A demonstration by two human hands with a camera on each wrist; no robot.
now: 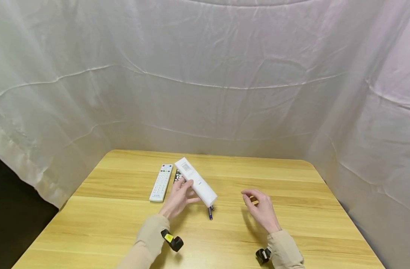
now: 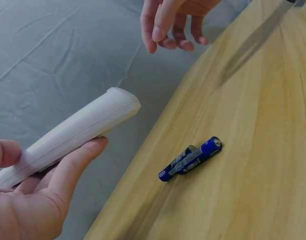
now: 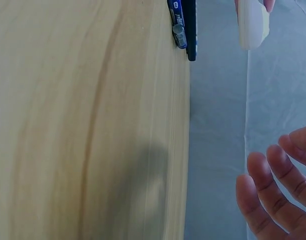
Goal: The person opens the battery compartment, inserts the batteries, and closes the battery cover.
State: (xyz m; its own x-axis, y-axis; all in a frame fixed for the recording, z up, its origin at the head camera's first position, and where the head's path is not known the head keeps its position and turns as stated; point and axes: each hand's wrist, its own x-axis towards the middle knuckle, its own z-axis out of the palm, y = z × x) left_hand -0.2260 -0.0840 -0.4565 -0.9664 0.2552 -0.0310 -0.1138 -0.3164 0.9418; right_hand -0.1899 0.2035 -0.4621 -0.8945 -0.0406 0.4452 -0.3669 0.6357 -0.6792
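My left hand (image 1: 178, 198) holds a white remote control (image 1: 199, 184) tilted above the table, its back with a printed label turned up. In the left wrist view, the thumb and fingers grip the remote near one end. Below its lower end, two blue batteries (image 2: 192, 159) lie side by side on the table, partly covered by the remote in the head view. To the right, my right hand (image 1: 262, 210) hovers over the table with loosely bent fingers and holds nothing.
On the wooden table (image 1: 242, 239), a second white remote (image 1: 162, 183) lies button side up, left of my left hand. Next to it a black remote (image 1: 178, 175) is partly hidden behind the hand and the held remote. Pale curtains (image 1: 225, 104) hang around the table.
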